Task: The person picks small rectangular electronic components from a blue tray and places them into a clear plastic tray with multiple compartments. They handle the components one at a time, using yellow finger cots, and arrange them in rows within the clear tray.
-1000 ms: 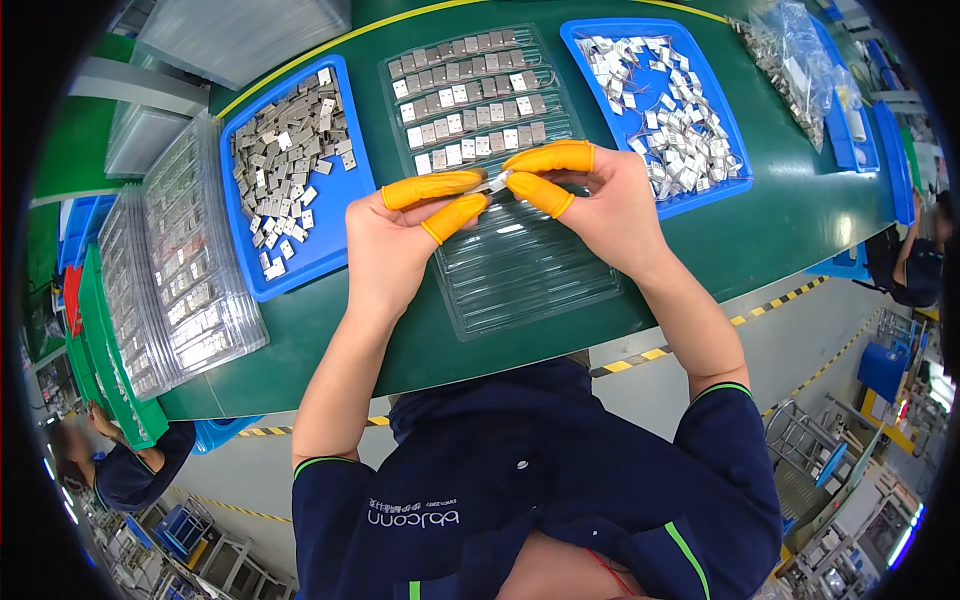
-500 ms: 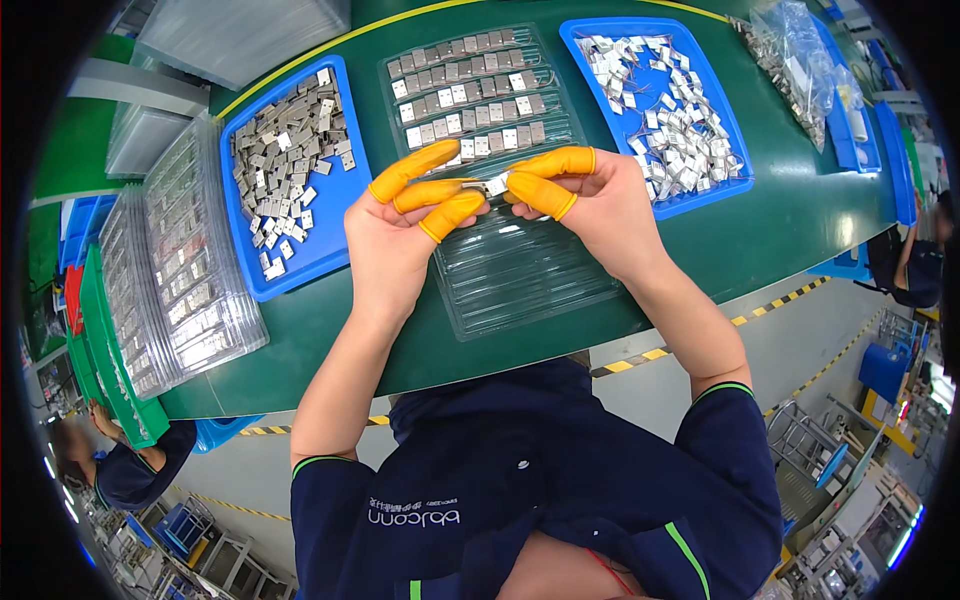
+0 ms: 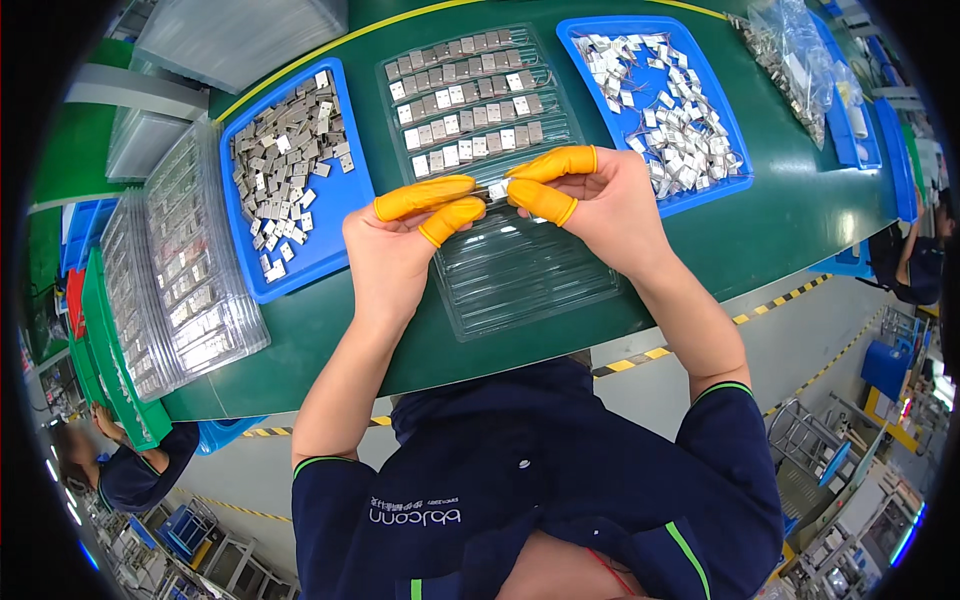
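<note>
Over a clear plastic blister tray (image 3: 525, 285), my two hands meet with yellow finger cots on their fingertips. My left hand (image 3: 388, 262) is closed in a pinch at the left end of a small white and metallic USB connector (image 3: 497, 189). The thumb and forefinger of my right hand (image 3: 622, 212) pinch its right end. Fingertips cover most of the piece, so its joint and any wires are hidden. Just beyond my hands, rows of silver USB connectors (image 3: 465, 152) lie in the tray's far slots.
A blue tray (image 3: 312, 285) of loose metal connector shells lies left. A second blue tray (image 3: 745, 165) holds white connectors with thin wires at right. Stacked filled blister trays (image 3: 190, 260) stand far left. Plastic bags (image 3: 790, 60) lie far right. Other people work beyond both table ends.
The raised fingers of my left hand have come down and closed together, uncovering more of the nearest connector row. My right hand has barely moved and keeps its pinch.
</note>
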The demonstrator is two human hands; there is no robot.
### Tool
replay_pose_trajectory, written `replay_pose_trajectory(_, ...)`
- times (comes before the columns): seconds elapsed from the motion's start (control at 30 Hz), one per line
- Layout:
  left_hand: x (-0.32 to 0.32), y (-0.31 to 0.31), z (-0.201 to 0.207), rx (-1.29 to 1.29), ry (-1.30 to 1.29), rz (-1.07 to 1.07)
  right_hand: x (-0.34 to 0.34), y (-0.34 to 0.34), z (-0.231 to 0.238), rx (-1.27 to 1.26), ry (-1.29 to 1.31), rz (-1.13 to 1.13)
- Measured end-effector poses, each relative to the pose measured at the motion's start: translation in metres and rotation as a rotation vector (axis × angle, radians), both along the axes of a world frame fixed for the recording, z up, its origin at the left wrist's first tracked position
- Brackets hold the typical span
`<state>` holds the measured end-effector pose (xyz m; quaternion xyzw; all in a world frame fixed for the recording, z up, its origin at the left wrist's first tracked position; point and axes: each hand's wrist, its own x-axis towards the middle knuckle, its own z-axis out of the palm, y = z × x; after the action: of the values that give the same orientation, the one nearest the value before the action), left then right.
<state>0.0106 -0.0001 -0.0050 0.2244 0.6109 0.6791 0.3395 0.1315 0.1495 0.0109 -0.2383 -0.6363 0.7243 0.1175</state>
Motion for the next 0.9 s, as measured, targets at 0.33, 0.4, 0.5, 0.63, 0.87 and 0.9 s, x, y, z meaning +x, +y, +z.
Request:
replay_pose_trajectory(0.33, -0.001, -0.011, 0.006, 0.131, -0.287, -0.273, 0.006, 0.004, -0.006, -0.397, 0.129, 0.318)
replay_pose_trajectory(0.4, 0.002, -0.01, 0.003, 0.121, -0.308, -0.235, 0.007, 0.004, -0.009, -0.478, 0.12, 0.31)
replay_pose_trajectory(0.5, 0.003, -0.01, 0.002, 0.131, -0.226, -0.198, 0.006, 0.006, -0.005, -0.527, 0.127, 0.29)
replay_pose_trajectory(0.63, 0.002, -0.007, 0.007, 0.085, -0.209, -0.215, 0.006, 0.009, -0.004, -0.504, 0.058, 0.303)
replay_pose_trajectory(0.87, -0.006, -0.012, 0.004, 0.075, -0.269, -0.321, 0.006, 0.008, -0.007, -0.437, 0.05, 0.342)
replay_pose_trajectory(0.9, -0.007, -0.013, 0.002, 0.117, -0.344, -0.357, 0.006, 0.007, -0.007, -0.478, 0.062, 0.344)
